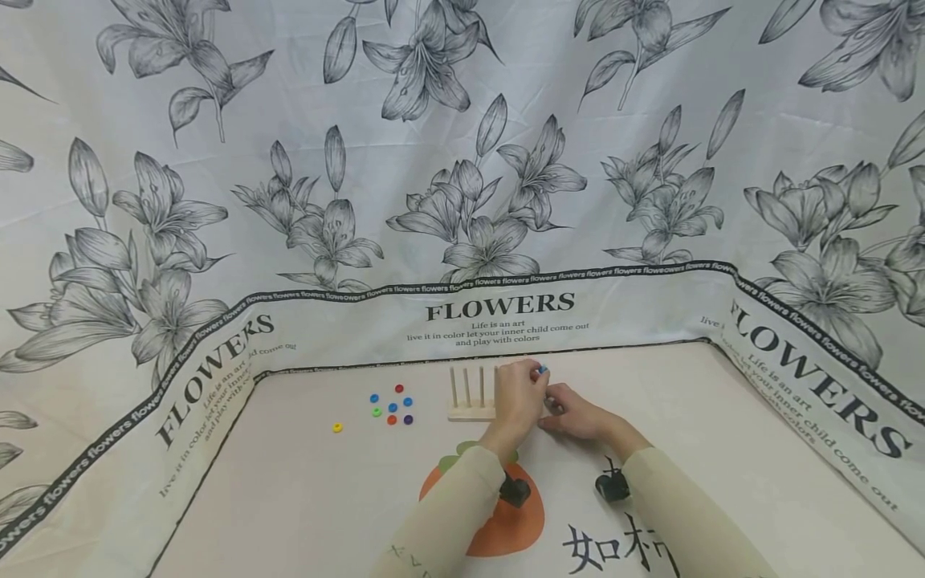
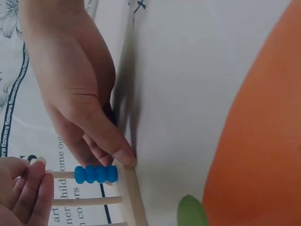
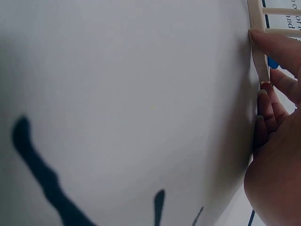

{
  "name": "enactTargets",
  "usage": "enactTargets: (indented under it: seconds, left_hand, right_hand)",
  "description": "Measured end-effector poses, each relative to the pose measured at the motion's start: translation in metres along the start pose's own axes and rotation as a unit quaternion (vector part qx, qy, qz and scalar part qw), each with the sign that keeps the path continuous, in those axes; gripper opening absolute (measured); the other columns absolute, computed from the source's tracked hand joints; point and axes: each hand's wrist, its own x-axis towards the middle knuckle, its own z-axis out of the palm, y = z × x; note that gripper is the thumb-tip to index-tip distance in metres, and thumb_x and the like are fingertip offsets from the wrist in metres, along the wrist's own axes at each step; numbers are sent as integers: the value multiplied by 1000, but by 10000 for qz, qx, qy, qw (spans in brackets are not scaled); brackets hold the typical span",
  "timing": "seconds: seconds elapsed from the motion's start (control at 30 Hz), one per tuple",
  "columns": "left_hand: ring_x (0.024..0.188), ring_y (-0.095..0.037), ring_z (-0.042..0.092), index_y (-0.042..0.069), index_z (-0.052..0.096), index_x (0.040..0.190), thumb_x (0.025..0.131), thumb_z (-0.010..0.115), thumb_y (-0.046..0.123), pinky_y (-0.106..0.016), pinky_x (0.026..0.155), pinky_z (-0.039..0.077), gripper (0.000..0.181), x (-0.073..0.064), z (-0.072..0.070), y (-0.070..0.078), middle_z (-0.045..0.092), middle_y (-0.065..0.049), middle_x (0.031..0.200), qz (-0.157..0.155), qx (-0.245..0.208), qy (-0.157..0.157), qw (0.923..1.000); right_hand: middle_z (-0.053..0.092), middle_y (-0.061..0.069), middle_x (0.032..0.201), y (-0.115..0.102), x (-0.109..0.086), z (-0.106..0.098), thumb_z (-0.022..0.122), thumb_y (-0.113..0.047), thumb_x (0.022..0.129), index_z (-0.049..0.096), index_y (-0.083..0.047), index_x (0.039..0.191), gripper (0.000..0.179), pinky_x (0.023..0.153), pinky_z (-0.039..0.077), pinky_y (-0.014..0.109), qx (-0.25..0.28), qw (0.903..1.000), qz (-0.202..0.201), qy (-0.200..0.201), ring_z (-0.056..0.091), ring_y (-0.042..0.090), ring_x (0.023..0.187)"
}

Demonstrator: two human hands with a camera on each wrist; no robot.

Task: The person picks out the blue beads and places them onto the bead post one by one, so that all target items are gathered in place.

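A wooden peg rack (image 1: 471, 414) with several upright pegs stands near the back of the table, partly hidden by the hands. My left hand (image 1: 516, 401) pinches a small blue bead (image 1: 543, 370) at the top of the end peg; in the left wrist view its fingertips (image 2: 40, 181) surround the peg's tip and hide that bead. Lower on the same peg sits a stack of blue beads (image 2: 96, 174), down against the base. With thumb and fingers, my right hand (image 1: 578, 413) grips the end of the wooden base (image 3: 259, 61).
Loose beads lie left of the rack, among them a red bead (image 1: 399, 388), a purple bead (image 1: 408, 420), a green bead (image 1: 376, 413) and, farther out, a yellow bead (image 1: 337, 428). Behind the table hangs a flower-print cloth (image 1: 499, 321). A printed orange fruit (image 1: 506, 530) marks the tabletop.
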Motion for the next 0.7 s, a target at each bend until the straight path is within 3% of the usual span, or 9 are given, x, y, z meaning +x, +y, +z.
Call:
enactTargets:
  seconds: [0.2, 0.7]
  left_hand:
    - [60, 2, 59, 4, 76, 112, 95, 72, 10, -11, 54, 49, 18, -4, 2, -5, 74, -2, 83, -246, -235, -275, 9990]
    - [62, 2, 60, 5, 77, 106, 94, 73, 9, -10, 55, 49, 13, -5, 5, -11, 73, 0, 79, -148, -212, -282, 9993]
  right_hand:
    - [38, 26, 154, 3, 0, 1, 70, -24, 94, 43, -2, 152, 67, 115, 33, 62, 12, 10000, 88, -20, 39, 47, 140]
    - [40, 25, 151, -2, -2, -3, 71, -24, 95, 44, -4, 151, 66, 113, 34, 63, 93, 9999, 76, 4, 40, 47, 138]
